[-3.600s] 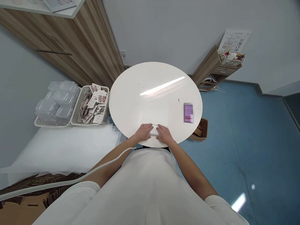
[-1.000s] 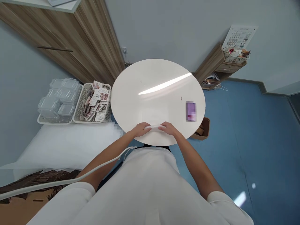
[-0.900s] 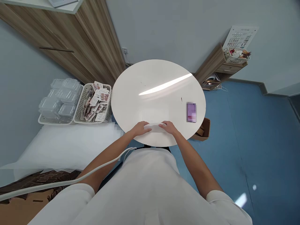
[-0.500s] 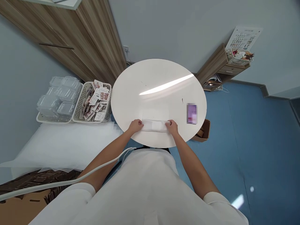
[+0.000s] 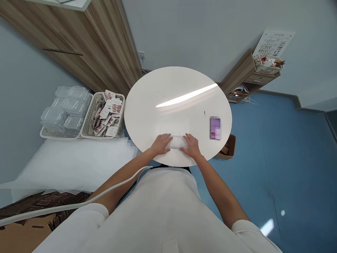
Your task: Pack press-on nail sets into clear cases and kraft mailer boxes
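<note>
**white strip lying flat, both hands on its ends**

the white strip (image 5: 176,142) is lying near the middle of the table's (image 5: 147,105) near side, running roughly along that edge. the left hand (image 5: 160,144) is covering its left end and the right hand (image 5: 191,145) its right, leaving a short stretch showing. both hands are facing palm down, thumbs standing apart from fingers across the strip; whether either is really gripping, i cannot tell.

the strip is looking narrow and flat, so i am judging its shaping well along. the hands are not yet letting go, so i am judging this step unfinished. a faint patch (image 5: 174,126) is showing on the table just beyond the strip, too dim for telling a loose part from a reflection.

a blurred purple thing (image 5: 215,128) is lying on the table's right side. left of the table, a basket (image 5: 122,123) is holding cards (image 5: 105,112), with clear boxes (image 5: 75,105) standing farther left. the hands are touching none of these.
</note>
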{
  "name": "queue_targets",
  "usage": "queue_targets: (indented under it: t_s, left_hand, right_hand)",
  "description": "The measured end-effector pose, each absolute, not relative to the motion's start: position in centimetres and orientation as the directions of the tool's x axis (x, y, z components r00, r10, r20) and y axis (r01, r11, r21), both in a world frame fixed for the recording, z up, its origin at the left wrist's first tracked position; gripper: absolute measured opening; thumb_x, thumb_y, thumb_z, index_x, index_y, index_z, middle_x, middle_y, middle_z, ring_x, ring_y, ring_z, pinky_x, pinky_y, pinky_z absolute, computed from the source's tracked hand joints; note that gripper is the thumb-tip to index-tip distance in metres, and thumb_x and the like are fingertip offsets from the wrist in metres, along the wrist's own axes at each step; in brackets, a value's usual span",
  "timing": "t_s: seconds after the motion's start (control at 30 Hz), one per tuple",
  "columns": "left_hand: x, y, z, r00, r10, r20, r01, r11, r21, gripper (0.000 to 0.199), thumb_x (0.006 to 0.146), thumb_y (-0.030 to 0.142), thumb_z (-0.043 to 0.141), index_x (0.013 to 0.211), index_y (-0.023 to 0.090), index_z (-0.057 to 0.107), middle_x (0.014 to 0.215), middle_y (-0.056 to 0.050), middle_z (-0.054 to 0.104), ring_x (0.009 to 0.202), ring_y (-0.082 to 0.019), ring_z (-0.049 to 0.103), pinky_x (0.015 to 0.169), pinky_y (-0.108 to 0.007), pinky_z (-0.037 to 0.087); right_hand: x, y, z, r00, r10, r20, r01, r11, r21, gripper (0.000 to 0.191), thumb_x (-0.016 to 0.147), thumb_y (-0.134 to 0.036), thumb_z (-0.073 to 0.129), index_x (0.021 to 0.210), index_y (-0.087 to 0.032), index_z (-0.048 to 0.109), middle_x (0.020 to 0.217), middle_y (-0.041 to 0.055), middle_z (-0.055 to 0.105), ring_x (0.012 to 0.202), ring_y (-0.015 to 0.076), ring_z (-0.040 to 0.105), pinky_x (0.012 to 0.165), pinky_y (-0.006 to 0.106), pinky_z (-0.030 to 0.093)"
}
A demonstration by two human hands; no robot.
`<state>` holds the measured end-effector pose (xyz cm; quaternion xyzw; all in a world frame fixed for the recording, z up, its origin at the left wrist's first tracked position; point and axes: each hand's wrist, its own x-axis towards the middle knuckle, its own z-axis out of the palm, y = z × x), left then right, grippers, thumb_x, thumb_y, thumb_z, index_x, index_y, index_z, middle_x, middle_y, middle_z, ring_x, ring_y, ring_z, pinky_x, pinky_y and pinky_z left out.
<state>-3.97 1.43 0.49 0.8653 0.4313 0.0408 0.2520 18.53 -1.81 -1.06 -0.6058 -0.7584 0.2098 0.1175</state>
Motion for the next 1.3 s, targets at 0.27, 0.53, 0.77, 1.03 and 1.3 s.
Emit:
queue_targets:
  t_s: [0.27, 0.53, 0.77, 1.03, 1.3]
  left_hand:
    - [-2.9, 1.2, 0.0, 0.625, 0.761, -0.175, 0.737, -0.501, 0.453, 0.053, 0.064, 0.021, 0.055, 0.117, 0.021, 0.043, 0.127, -0.011, 0.043, 0.115, -0.028, 0.040, 0.095, -0.041, 0.025]
    - [-4.5, -0.5, 0.6, 0.681, 0.707, -0.191, 0.664, -0.488, 0.567, 0.050, 0.061, 0.029, 0.056, 0.110, 0.020, 0.051, 0.110, -0.009, 0.057, 0.102, -0.028, 0.051, 0.088, -0.038, 0.034]
    - [-5.4, 1.7, 1.1, 0.621, 0.724, -0.301, 0.667, -0.287, 0.687, 0.039, 0.072, 0.038, 0.050, 0.107, 0.023, 0.058, 0.115, -0.004, 0.056, 0.108, -0.023, 0.049, 0.093, -0.032, 0.033]
    - [-7.8, 3.8, -0.9, 0.342, 0.822, -0.455, 0.672, 0.125, 0.730, 0.032, 0.068, 0.047, 0.052, 0.077, 0.018, 0.062, 0.074, -0.002, 0.061, 0.070, -0.018, 0.056, 0.060, -0.026, 0.041]
    - [-7.0, 3.8, -2.0, 0.077, 0.895, -0.439, 0.815, 0.198, 0.545, 0.020, 0.069, 0.038, 0.053, 0.069, 0.018, 0.054, 0.068, -0.002, 0.056, 0.064, -0.017, 0.053, 0.054, -0.027, 0.036]
  right_hand:
    - [16.8, -1.2, -0.7, -0.398, 0.899, -0.183, 0.844, 0.280, -0.458, 0.051, 0.067, -0.026, 0.062, 0.115, -0.022, 0.046, 0.131, 0.0115, 0.041, 0.116, 0.0268, 0.041, 0.094, 0.045, 0.025]
    - [16.8, -3.3, 0.8, -0.420, 0.856, -0.302, 0.792, 0.182, -0.583, 0.047, 0.066, -0.038, 0.062, 0.109, -0.022, 0.051, 0.121, 0.0079, 0.051, 0.109, 0.0247, 0.047, 0.092, 0.040, 0.032]
    - [17.6, -0.8, 1.6, -0.373, 0.817, -0.439, 0.681, -0.080, -0.728, 0.037, 0.069, -0.043, 0.060, 0.102, -0.025, 0.058, 0.114, 0.0039, 0.055, 0.106, 0.0217, 0.049, 0.088, 0.036, 0.037]
    - [17.9, 0.8, 1.0, -0.115, 0.866, -0.487, 0.549, -0.353, -0.757, 0.038, 0.072, -0.052, 0.049, 0.090, -0.020, 0.062, 0.093, 0.0041, 0.062, 0.084, 0.0186, 0.055, 0.070, 0.029, 0.042]
    - [17.5, 0.8, -1.3, 0.185, 0.894, -0.408, 0.604, -0.431, -0.670, 0.031, 0.074, -0.038, 0.044, 0.096, -0.019, 0.055, 0.085, 0.0042, 0.059, 0.078, 0.0182, 0.052, 0.068, 0.030, 0.041]
